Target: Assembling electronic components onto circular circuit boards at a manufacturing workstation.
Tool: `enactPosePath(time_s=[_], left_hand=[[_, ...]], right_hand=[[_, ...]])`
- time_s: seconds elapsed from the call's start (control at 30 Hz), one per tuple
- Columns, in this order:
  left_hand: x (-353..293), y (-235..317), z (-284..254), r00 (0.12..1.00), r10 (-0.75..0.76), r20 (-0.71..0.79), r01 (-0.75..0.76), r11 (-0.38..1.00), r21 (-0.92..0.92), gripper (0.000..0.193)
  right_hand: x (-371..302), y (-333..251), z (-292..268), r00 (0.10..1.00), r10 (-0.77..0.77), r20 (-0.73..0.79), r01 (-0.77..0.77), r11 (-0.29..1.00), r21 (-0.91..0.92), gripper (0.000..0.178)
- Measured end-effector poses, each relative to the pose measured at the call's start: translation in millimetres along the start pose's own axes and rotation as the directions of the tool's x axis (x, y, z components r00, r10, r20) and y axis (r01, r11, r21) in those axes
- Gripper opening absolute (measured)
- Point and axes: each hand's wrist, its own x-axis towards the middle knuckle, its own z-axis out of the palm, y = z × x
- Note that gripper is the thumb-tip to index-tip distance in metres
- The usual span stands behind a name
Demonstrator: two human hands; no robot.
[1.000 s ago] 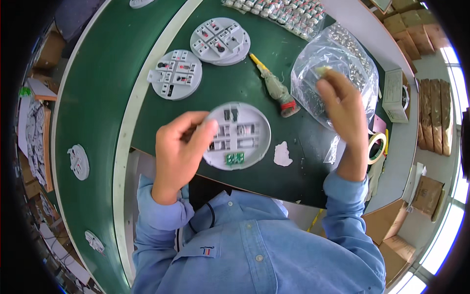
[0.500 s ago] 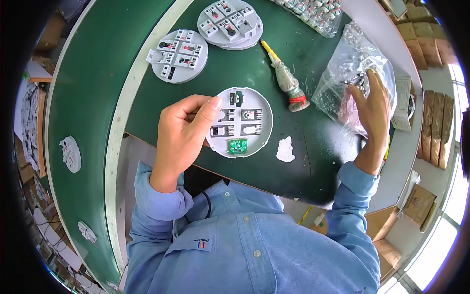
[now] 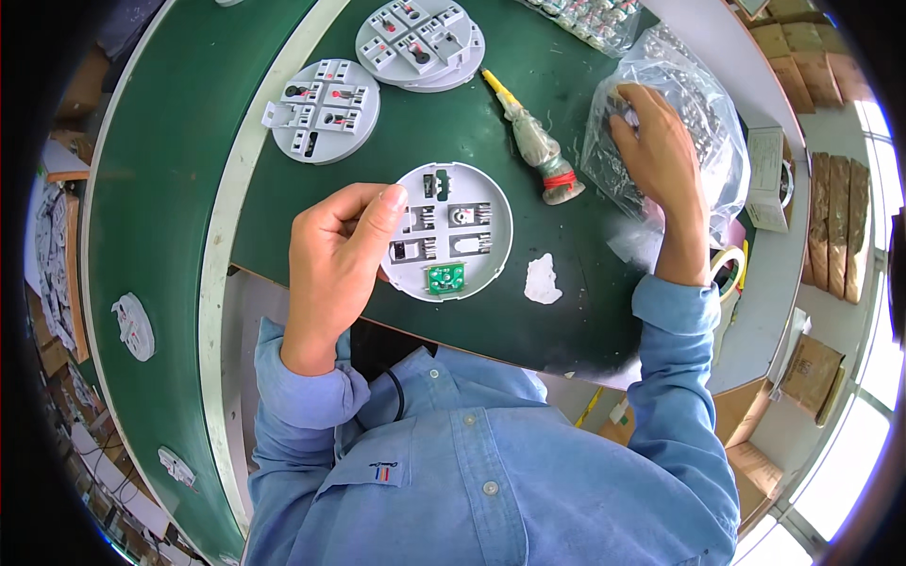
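Observation:
My left hand (image 3: 332,259) grips the left rim of a round white plastic housing (image 3: 500,226), thumb on top. Its open side faces up, showing divided slots, metal contacts and a small green circuit board (image 3: 446,278) near the lower edge. Over at the right, my right hand (image 3: 659,151) is at a clear plastic bag (image 3: 722,123) of small metal parts. Its fingers and thumb are bent around the bag's film on the left side; whether a part is also between the fingertips cannot be seen.
A yellow-tipped tool (image 3: 536,141) wrapped in plastic lies mid-table beside a white scrap (image 3: 542,279). Round assembled housings (image 3: 326,111) and a stack of them (image 3: 420,47) stand at the back left. Another bag of parts (image 3: 595,19) lies behind; a tape roll (image 3: 727,269) sits at right.
My right hand has moved left across the bag, and its fingers have curled in. The bag's film has shifted and bunched up. My left hand still holds the housing; the view has shifted slightly.

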Motion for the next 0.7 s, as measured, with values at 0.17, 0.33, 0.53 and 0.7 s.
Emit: enactPosePath(time_s=[0.17,0.33,0.53,0.7], left_hand=[[-0.8,-2.5,-3.4,1.0,0.016,-0.013,-0.016,1.0,0.012,0.032],[2.2,-0.2,-2.2,1.0,0.014,0.002,-0.014,1.0,0.014,0.033],[1.4,1.6,-3.3,1.0,0.026,0.003,-0.026,0.999,0.041,0.033],[0.1,0.7,-5.3,1.0,0.029,0.009,-0.03,0.998,0.048,0.032]], right_hand=[[5.0,51.8,0.9,0.995,0.094,0.033,-0.09,0.99,-0.105,0.043],[9.8,93.6,20.4,0.987,0.028,-0.157,-0.058,0.98,-0.192,0.03],[31.0,104.2,33.1,0.985,0.126,-0.119,-0.144,0.977,-0.157,0.049],[28.2,92.8,24.0,0.989,0.138,-0.048,-0.145,0.969,-0.198,0.045]])
